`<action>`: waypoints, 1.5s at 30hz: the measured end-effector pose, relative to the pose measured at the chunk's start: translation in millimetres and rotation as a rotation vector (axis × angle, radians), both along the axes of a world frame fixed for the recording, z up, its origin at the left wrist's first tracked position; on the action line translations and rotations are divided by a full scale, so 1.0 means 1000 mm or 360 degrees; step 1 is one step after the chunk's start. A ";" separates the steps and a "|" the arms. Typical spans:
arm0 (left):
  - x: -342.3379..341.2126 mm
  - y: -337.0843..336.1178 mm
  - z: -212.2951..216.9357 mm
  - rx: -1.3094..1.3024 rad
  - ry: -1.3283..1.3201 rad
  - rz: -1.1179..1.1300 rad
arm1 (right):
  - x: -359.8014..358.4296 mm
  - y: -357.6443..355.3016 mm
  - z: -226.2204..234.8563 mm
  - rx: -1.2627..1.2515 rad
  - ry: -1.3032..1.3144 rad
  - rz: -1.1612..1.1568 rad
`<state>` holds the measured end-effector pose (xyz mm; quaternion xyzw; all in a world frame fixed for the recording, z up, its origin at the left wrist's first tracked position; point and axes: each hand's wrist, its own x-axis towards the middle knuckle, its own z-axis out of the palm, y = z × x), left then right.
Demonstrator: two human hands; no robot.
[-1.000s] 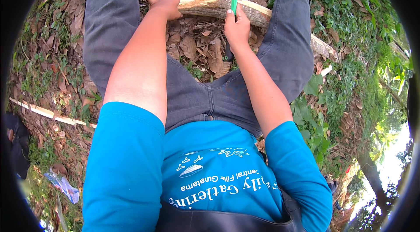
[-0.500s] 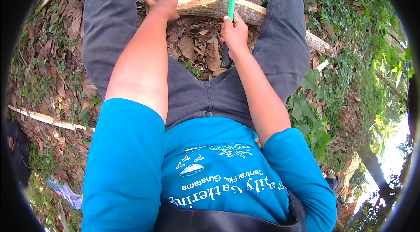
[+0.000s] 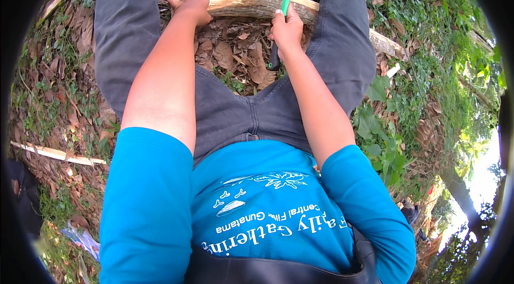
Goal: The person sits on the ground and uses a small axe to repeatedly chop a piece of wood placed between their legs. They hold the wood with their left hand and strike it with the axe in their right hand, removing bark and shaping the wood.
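A person in a blue short-sleeved shirt (image 3: 251, 171) and dark grey trousers (image 3: 342, 43) sits with legs apart on a ground of dry leaves (image 3: 222, 54), a log (image 3: 249, 2) lying crosswise between the shins. The left arm (image 3: 163, 80) reaches forward almost straight, slanting slightly toward the middle, and ends in a left hand (image 3: 191, 4) laid palm down on the log's pale, bared left end. Its fingers are spread and point away from the body; the thumb's exact position is hard to make out.

The right arm (image 3: 316, 102) bends at the elbow, held out from the side, its forearm angling forward and inward. The right hand (image 3: 287, 31) is wrapped around the green and black handle of a claw hammer (image 3: 287, 1), thumb lying along the grip. The tool points away from the wearer, handle butt below the fist, metal head over the log's far edge; whether the two touch cannot be told. The log's rough bark faces the wearer, and its right end reaches the right trouser leg.
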<state>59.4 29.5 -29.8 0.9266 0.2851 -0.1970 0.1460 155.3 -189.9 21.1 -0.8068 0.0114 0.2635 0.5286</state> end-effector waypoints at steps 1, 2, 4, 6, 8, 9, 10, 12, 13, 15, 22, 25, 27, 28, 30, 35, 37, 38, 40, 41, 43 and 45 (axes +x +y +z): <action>-0.002 0.001 -0.002 0.0004 0.0011 0.0009 | -0.002 0.003 0.009 0.0023 0.0083 -0.0010; -0.003 0.001 -0.003 0.0009 0.0023 0.0020 | -0.004 0.003 0.012 0.0008 0.0109 -0.0012; 0.006 -0.005 0.006 0.0010 0.0056 -0.0017 | -0.003 -0.001 0.016 -0.0025 0.0151 -0.0045; 0.005 -0.007 0.011 0.0016 0.0072 -0.0019 | -0.003 -0.002 0.022 0.0011 0.0207 -0.0094; -0.005 -0.005 0.011 0.0027 0.0072 0.0013 | -0.004 -0.001 0.028 0.0074 0.0312 -0.0094; -0.004 -0.007 0.008 0.0030 0.0032 -0.0006 | -0.002 -0.005 0.031 0.0108 0.0364 -0.0116; -0.005 -0.008 0.003 0.0034 -0.0007 -0.0025 | 0.001 -0.007 0.033 0.0143 0.0416 -0.0139; -0.002 -0.007 0.003 0.0008 -0.0040 -0.0053 | 0.007 -0.009 0.035 0.0178 0.0518 -0.0180; -0.002 -0.005 0.007 -0.0022 -0.0034 -0.0062 | 0.012 -0.008 0.034 0.0178 0.0560 -0.0195; -0.001 -0.002 0.008 -0.0041 -0.0064 -0.0073 | 0.020 -0.006 0.035 0.0175 0.0527 -0.0166; -0.012 0.000 0.000 0.0003 -0.0220 -0.0122 | 0.041 0.014 0.044 0.0163 -0.0551 -0.0025; -0.007 -0.001 0.003 0.0008 -0.0193 -0.0138 | 0.013 -0.003 0.011 -0.0425 -0.0585 0.0253; -0.004 -0.002 0.002 0.0025 -0.0188 -0.0142 | -0.006 -0.016 -0.011 -0.0242 -0.0253 0.0254; -0.005 -0.003 -0.001 0.0032 -0.0178 -0.0123 | -0.015 -0.015 0.001 -0.0176 -0.0073 0.0260; -0.012 -0.005 -0.006 0.0025 -0.0160 -0.0104 | -0.032 -0.014 0.030 -0.0078 0.0327 0.0255; -0.005 0.000 -0.005 0.0043 -0.0214 -0.0100 | -0.050 -0.017 0.055 0.0101 0.0550 0.0107; -0.006 0.000 -0.008 0.0046 -0.0202 -0.0108 | -0.028 0.001 0.069 0.0335 0.0327 -0.0068; -0.005 0.000 -0.003 0.0043 -0.0165 -0.0099 | -0.013 0.010 0.073 0.0459 0.0172 -0.0080; -0.005 0.000 -0.001 0.0050 -0.0161 -0.0082 | 0.018 0.025 0.074 0.0651 -0.0077 -0.0113; -0.007 -0.001 -0.003 0.0056 -0.0191 -0.0077 | 0.027 0.026 0.071 0.0572 -0.0161 -0.0110; -0.008 -0.003 -0.005 0.0068 -0.0236 -0.0081 | 0.033 0.023 0.047 0.0175 -0.0333 -0.0035; -0.008 -0.005 -0.004 0.0076 -0.0271 -0.0087 | 0.011 -0.001 0.005 -0.0410 -0.0053 0.0205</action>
